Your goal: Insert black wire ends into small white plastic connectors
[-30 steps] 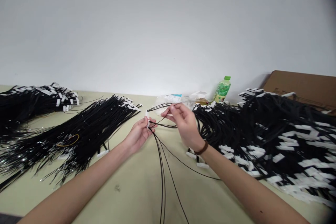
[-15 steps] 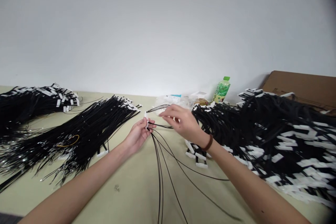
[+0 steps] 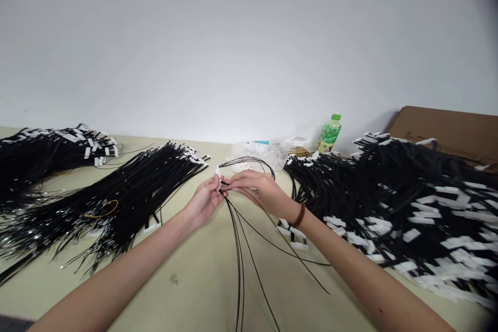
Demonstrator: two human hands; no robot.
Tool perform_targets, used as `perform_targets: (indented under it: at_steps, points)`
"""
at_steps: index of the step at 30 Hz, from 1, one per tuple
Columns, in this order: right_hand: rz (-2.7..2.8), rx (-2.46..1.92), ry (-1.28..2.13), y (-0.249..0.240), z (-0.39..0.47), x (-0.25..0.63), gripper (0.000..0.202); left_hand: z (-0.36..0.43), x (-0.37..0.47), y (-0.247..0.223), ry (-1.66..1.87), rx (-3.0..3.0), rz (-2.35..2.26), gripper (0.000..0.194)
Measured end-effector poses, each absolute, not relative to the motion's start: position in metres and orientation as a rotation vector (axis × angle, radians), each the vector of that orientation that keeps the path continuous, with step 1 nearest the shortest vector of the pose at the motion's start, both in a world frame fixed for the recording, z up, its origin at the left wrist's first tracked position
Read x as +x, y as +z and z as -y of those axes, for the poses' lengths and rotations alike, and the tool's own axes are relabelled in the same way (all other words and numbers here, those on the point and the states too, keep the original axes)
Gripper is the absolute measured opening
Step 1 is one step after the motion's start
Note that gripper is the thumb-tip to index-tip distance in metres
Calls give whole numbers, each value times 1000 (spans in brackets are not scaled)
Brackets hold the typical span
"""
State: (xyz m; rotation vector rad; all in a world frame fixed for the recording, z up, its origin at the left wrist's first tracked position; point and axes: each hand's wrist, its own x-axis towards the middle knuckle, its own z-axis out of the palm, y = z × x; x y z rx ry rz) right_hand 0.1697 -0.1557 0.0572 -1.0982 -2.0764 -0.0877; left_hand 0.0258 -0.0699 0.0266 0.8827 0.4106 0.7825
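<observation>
Near the middle of the view, my left hand (image 3: 206, 201) pinches a small white connector (image 3: 219, 172) that stands roughly upright. Several thin black wires (image 3: 238, 249) run from it, some looping up and right, others fanning down toward the near edge. My right hand (image 3: 261, 191) has its fingertips together at the connector's right side, closed on black wire close to where it enters. A brown band circles the right wrist. The fingertips of both hands nearly touch.
Bundles of black wires (image 3: 128, 187) with white ends lie at the left. A large pile of wires with white connectors (image 3: 389, 207) fills the right. Behind stand clear plastic bags (image 3: 252, 151), a green bottle (image 3: 329, 134) and brown cardboard (image 3: 443, 127) against the wall.
My right hand has moved left and slightly down, to the connector. The upper wires now show as a full loop above it. My left hand has barely moved.
</observation>
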Motion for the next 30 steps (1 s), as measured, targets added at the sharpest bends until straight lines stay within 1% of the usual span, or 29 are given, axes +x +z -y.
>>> perform_targets:
  at_steps: [3, 7, 9, 12, 15, 17, 20, 23, 26, 30]
  points:
    - [1820, -1107, 107, 64, 157, 169, 22, 71, 26, 28, 791, 885, -414, 14]
    - [1256, -921, 559, 76, 160, 173, 23, 71, 26, 27, 816, 901, -426, 8]
    - [1071, -860, 586, 84, 162, 178, 23, 71, 26, 26, 823, 917, -428, 8]
    - [914, -835, 479, 96, 168, 187, 21, 71, 26, 24, 824, 936, -436, 9]
    - [933, -892, 299, 105, 174, 191, 21, 72, 26, 24, 817, 952, -433, 7]
    - [1077, -984, 105, 107, 178, 188, 21, 72, 26, 25, 805, 959, -424, 6]
    - [1447, -1113, -244, 104, 181, 179, 19, 73, 25, 25, 783, 961, -429, 8]
    - [1779, -1211, -489, 94, 178, 173, 18, 72, 25, 26, 772, 957, -419, 10]
    - [1906, -1307, -625, 83, 172, 173, 14, 73, 24, 27, 764, 949, -378, 11]
    - [1922, -1340, -637, 76, 168, 176, 13, 73, 23, 29, 753, 947, -351, 11]
